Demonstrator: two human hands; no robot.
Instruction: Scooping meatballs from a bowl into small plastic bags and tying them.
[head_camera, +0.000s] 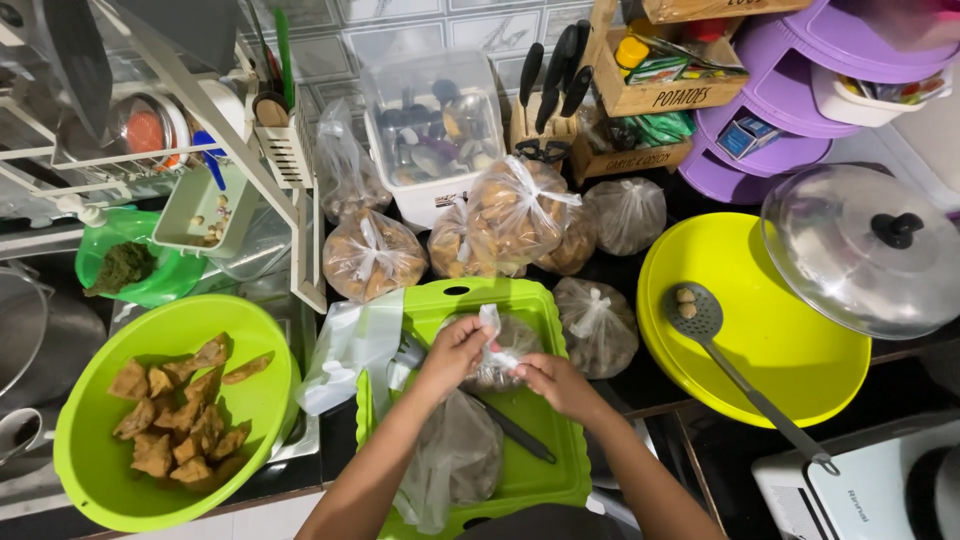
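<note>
At the frame's centre, the green cutting board (540, 300) is hemmed in by tied food bags (372, 255) above and a green bowl (75, 440) at lower left. Left hand (455, 350) and right hand (550, 382) both pinch a small plastic bag (497, 352), fingers closed on its twisted neck.

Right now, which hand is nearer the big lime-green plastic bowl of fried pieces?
Left. The left hand works over the green cutting tray, on the side toward the lime-green plastic bowl. The right hand sits farther off, across the small clear plastic bag both hands hold.
</note>
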